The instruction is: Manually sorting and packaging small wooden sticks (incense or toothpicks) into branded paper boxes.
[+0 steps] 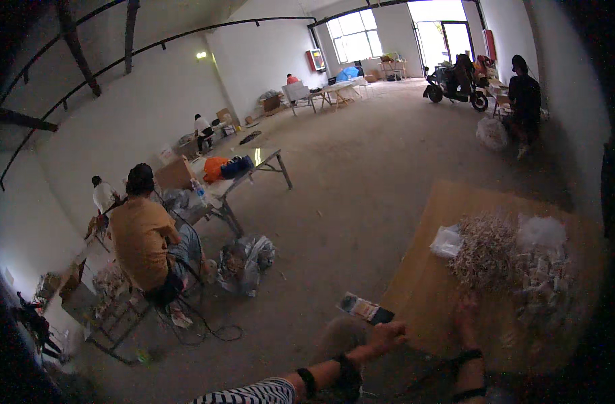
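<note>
My left hand [390, 334] is at the near left edge of the brown tabletop [425, 269], its fingers curled in. A flat, printed rectangular packet [365, 308] with a dark end shows right beside it. Whether the fingers hold this packet or only touch it is unclear. My right hand [465, 316] reaches over the tabletop, close to the near side of a heap of small, thin beige pieces [484, 249]. Its fingers are dim and blurred. Right of the heap lie several small whitish wrapped pieces [548, 279].
A white plastic bag [447, 241] and a clear bag [542, 230] flank the heap. At left, a person in a tan shirt [140, 236] sits by a table [274, 158]; a grey plastic sack [248, 264] and cables [220, 330] lie on the floor. Farther off stands a scooter [456, 84].
</note>
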Demonstrator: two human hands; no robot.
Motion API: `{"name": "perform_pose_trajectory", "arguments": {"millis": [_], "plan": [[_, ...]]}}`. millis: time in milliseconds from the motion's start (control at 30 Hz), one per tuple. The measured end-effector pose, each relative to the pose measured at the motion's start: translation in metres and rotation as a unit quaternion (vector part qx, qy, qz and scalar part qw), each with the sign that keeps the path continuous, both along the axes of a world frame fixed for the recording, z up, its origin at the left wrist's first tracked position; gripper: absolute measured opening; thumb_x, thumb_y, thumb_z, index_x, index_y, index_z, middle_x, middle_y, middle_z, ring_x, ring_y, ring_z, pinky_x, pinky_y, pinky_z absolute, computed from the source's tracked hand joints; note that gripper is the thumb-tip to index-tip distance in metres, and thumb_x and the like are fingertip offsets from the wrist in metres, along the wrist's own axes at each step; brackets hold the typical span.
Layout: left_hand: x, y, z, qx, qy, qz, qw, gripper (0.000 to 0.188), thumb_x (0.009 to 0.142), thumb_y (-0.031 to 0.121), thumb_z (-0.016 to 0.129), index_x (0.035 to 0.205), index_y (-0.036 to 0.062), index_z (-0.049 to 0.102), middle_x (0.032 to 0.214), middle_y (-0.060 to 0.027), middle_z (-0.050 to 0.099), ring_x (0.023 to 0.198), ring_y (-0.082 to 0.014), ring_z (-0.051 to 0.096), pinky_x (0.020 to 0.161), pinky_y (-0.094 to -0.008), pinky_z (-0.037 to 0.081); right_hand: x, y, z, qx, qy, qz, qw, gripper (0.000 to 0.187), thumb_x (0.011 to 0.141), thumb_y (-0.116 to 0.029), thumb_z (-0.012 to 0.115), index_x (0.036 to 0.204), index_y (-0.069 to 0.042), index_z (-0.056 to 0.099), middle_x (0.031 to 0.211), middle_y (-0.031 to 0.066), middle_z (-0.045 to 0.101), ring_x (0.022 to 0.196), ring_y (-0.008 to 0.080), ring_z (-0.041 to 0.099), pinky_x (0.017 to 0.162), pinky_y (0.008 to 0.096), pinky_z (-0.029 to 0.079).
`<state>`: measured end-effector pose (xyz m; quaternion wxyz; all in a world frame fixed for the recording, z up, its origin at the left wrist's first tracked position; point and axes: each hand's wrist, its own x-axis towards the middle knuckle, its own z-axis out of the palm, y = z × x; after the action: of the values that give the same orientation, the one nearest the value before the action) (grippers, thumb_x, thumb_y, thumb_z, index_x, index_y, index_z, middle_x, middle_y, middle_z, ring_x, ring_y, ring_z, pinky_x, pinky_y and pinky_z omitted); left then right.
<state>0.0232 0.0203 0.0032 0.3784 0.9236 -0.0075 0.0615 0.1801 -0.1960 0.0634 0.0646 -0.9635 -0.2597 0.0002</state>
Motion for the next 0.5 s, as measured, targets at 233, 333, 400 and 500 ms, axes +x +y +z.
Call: {"name": "perform_pose_trajectory", "arguments": {"millis": [233,333,400,500], "plan": [[-0.008,-0.003,-0.014,0.007,0.016,0.026,1.0,0.029,0.083,0.036,0.068,0.098,0.0113,0.062,0.093,-0.0078,0.067,0.09,-0.0275,0.066,0.077,-0.0452,0.047,-0.027,-0.024,0.001,0.041,-0.006,-0.005,0.999,0.059,0.09,-0.024,0.061,0.144,-0.006,0.044,0.151,0.021,0.039,0.139,0.0434,0.033,0.116,0.0518,0.028],[-0.002,-0.006,-0.01,-0.049,0.036,0.002,0.998,0.031,0.083,0.038,0.068,0.098,0.0119,0.062,0.091,-0.0071,0.067,0.089,-0.027,0.066,0.075,-0.0447,0.049,-0.044,-0.051,-0.002,0.061,-0.012,-0.022,0.998,0.059,0.09,-0.025,0.061,0.144,-0.005,0.044,0.151,0.02,0.04,0.139,0.0426,0.033,0.117,0.0515,0.027],[0.006,0.017,-0.042,-0.058,-0.01,0.034,0.998,0.029,0.083,0.036,0.068,0.099,0.0122,0.063,0.09,-0.0068,0.067,0.087,-0.0272,0.067,0.074,-0.0435,0.05,-0.057,-0.057,-0.004,0.08,-0.019,-0.01,0.997,0.059,0.09,-0.025,0.06,0.143,-0.005,0.045,0.151,0.0194,0.04,0.14,0.042,0.033,0.117,0.0513,0.027],[0.009,-0.003,-0.019,-0.049,0.035,0.033,0.998,0.026,0.084,0.033,0.069,0.097,0.0123,0.064,0.09,-0.0068,0.068,0.084,-0.0279,0.068,0.072,-0.0423,0.052,-0.072,-0.085,-0.013,0.087,-0.025,-0.018,0.996,0.059,0.091,-0.026,0.06,0.143,-0.005,0.045,0.151,0.0184,0.04,0.14,0.0412,0.033,0.117,0.0511,0.026]]}}
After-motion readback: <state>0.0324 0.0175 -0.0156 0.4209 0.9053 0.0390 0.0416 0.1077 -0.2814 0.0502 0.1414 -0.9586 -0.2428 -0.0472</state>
